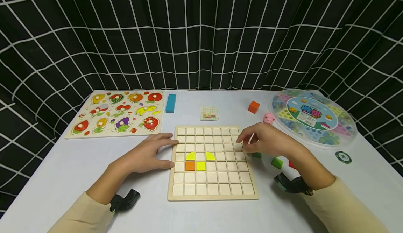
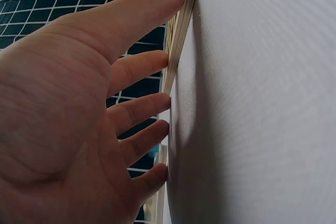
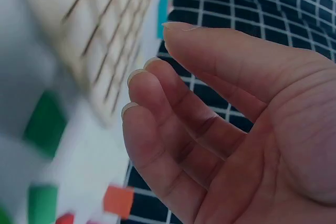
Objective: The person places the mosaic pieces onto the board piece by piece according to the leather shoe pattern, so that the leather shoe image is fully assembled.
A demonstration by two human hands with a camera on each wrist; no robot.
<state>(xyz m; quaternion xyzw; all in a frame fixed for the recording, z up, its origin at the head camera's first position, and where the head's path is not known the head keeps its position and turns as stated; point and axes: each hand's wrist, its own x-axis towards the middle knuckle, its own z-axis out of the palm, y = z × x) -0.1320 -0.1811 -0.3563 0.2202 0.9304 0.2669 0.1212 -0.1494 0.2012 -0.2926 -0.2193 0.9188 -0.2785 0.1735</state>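
A wooden grid board lies flat in front of me. On it are two yellow rounded pieces, an orange square and a yellow square. My left hand touches the board's left edge, its fingers spread and fairly straight, as the left wrist view also shows. Over the right edge of the board is my right hand, fingers loosely bent and thumb apart; in the right wrist view nothing sits between them. Green blocks and a red block, partly hidden by the forearm, lie nearby.
Behind the board lies a small pattern card. A fruit puzzle and a blue block are at the back left. An orange block, a pink pig figure, a round clear case and a chip are on the right.
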